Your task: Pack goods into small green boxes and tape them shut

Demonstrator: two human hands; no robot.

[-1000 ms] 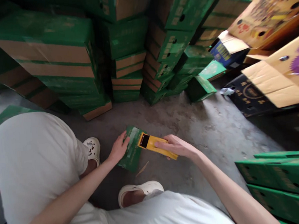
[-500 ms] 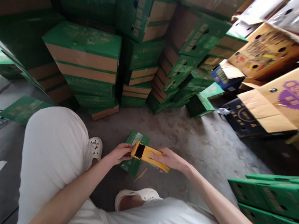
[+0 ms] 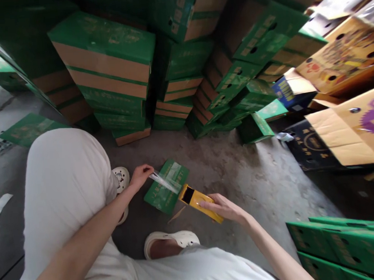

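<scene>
My right hand [image 3: 222, 206] is wrapped round a yellow tape dispenser [image 3: 201, 203], its dark mouth facing left. A strip of clear tape [image 3: 165, 182] stretches from that mouth to my left hand [image 3: 140, 176], which pinches its free end. Beneath the strip, a flat green cardboard piece [image 3: 161, 198] with printed characters lies on the floor. A thin brownish scrap [image 3: 177, 214] rests just below the cardboard's corner.
Tall stacks of green boxes [image 3: 110, 55] stand ahead. Tan printed cartons [image 3: 344, 56] and a black box [image 3: 310, 144] are at the right. Folded green cardboard [image 3: 341, 244] leans at lower right. My feet in white clogs [image 3: 189, 238] are close by.
My left hand has moved left and up, away from the dispenser, drawing out a strip of tape. My right hand and the dispenser have shifted slightly right and down.
</scene>
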